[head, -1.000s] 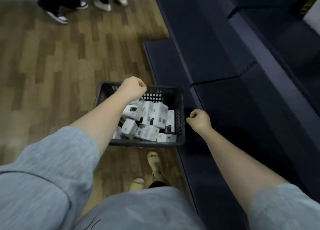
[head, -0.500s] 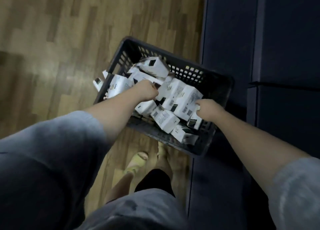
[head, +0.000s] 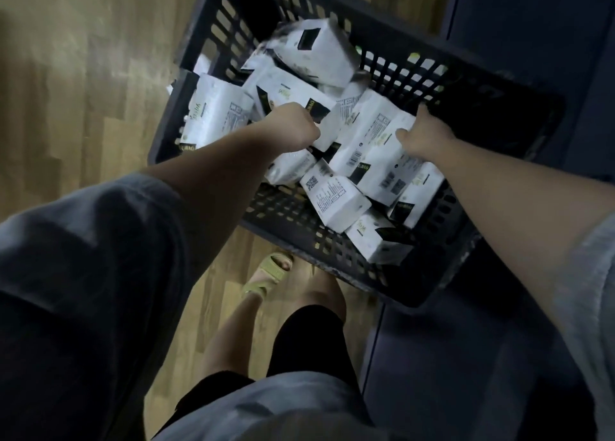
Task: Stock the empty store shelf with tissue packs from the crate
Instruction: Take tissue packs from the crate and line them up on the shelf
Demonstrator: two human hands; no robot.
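White, black-labelled tissue packs [head: 336, 204] jumbled in dark slotted crate [head: 336, 254]; left hand [head: 293, 127] and right hand [head: 422, 134] each gripping one; sandalled foot [head: 271, 271] at 6 o'clock.

Just one view here, the head camera, tipped steeply down and forward from above the person's own arms. It sits close over the crate [head: 499, 114], which fills the upper middle just beyond the fingers [head: 307, 131]. Wooden floor [head: 66, 91] lies left of them, dark shelf [head: 532, 24] to the right, a sandalled foot [head: 271, 271] below.
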